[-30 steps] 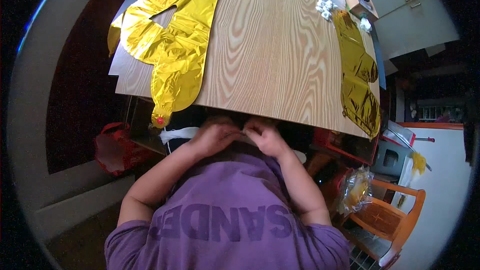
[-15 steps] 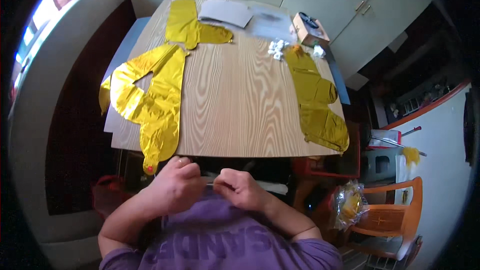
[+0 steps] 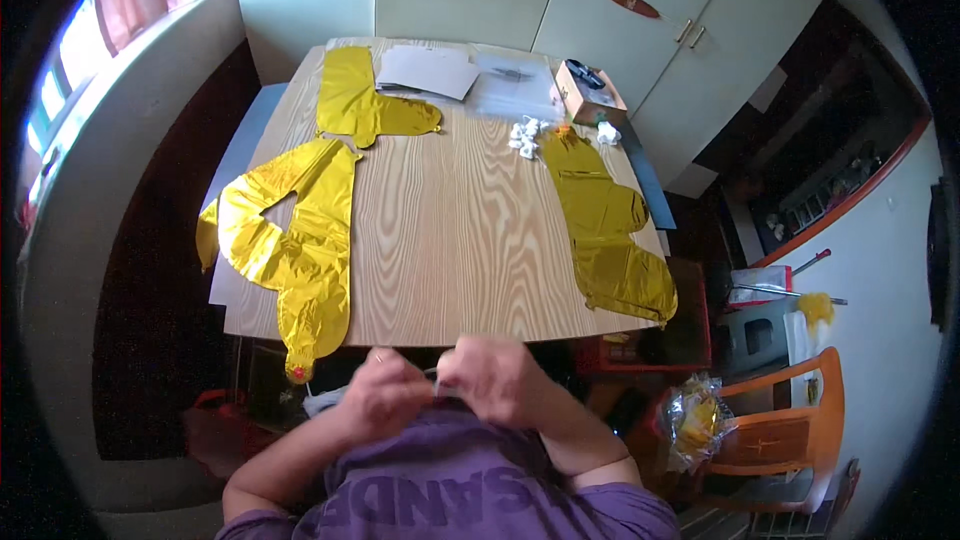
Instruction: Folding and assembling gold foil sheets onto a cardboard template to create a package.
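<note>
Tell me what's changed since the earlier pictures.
The bare left hand and bare right hand rose from the shadow below the near edge of the pale wooden table; the camera tilted up. No pickup or release is clear. The flat gold foil shapes stayed put.

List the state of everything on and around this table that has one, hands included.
Left hand: fingers bent, blurred; grip unclear.
Right hand: fingers bent, blurred; grip unclear.
Left gold foil piece: flat, creased, near end past the table edge.
Far gold foil piece: flat.
Right gold foil piece: flat, creased.
Box: open-topped.
Cabinet doors: shut.
Clear bag: crumpled.
Chair: upright.
</note>
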`<state>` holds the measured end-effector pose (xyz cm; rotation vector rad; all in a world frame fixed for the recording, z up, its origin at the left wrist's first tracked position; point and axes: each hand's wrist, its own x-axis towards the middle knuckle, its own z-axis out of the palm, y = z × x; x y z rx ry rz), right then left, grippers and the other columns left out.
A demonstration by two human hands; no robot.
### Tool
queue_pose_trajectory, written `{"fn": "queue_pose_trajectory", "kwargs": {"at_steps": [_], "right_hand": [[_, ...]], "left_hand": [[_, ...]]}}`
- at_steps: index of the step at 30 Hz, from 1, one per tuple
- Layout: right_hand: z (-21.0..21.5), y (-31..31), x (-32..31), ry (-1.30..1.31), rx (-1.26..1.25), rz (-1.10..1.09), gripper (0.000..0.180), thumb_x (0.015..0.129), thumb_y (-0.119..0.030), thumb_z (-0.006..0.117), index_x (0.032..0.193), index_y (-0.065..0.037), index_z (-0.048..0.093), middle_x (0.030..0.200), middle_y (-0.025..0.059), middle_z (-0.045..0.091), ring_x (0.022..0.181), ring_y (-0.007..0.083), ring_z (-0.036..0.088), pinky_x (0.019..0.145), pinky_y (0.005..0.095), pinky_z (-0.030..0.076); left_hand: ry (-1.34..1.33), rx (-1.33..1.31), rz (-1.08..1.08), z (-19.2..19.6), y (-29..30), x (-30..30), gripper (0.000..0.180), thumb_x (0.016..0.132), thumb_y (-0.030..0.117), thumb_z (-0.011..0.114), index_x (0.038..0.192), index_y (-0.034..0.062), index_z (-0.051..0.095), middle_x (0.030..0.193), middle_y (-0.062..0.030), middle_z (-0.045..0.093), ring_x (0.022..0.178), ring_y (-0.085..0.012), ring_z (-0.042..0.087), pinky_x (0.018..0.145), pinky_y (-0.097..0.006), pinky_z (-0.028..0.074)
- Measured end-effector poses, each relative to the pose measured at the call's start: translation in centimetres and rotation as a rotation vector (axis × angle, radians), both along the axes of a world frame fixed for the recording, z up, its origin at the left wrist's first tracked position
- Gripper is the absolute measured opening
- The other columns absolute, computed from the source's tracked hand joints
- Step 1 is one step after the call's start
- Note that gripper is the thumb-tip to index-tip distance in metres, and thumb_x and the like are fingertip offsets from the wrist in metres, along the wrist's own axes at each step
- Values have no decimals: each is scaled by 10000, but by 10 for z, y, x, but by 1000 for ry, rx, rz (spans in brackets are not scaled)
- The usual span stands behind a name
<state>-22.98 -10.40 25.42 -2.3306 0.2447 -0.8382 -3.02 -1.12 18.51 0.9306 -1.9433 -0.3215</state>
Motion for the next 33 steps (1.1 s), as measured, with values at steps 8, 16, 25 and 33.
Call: {"fn": "queue_pose_trajectory", "kwargs": {"at_steps": [8,16,25,33], "right_hand": [[-7,5,-2,-94,327,323,83,829,-75,608,891,-39,566,766,148,566,715,343,603,668,411,494],[3,2,-3,97,327,303,52,910,-70,574,897,-20,579,804,151,567,744,329,606,674,396,488],[8,-6,1,78,305,155,75,931,-48,522,884,-21,574,779,156,554,715,323,610,647,398,489],[-1,-10,-2,85,389,202,76,916,-104,564,907,-28,563,791,152,599,746,357,617,670,392,501]], "left_hand": [[-35,-16,91,22,-11,10,270,718,4,697,974,85,723,831,-80,608,677,-243,562,617,-357,438],[-130,135,58,20,-28,15,284,612,33,715,889,97,723,769,-39,613,674,-227,568,613,-324,435],[66,167,-16,19,-28,9,244,704,-13,702,933,70,703,808,-85,589,723,-267,586,568,-339,453],[175,414,-33,31,-20,9,265,804,-21,679,1050,78,690,881,-75,603,783,-243,585,706,-343,476]]}}
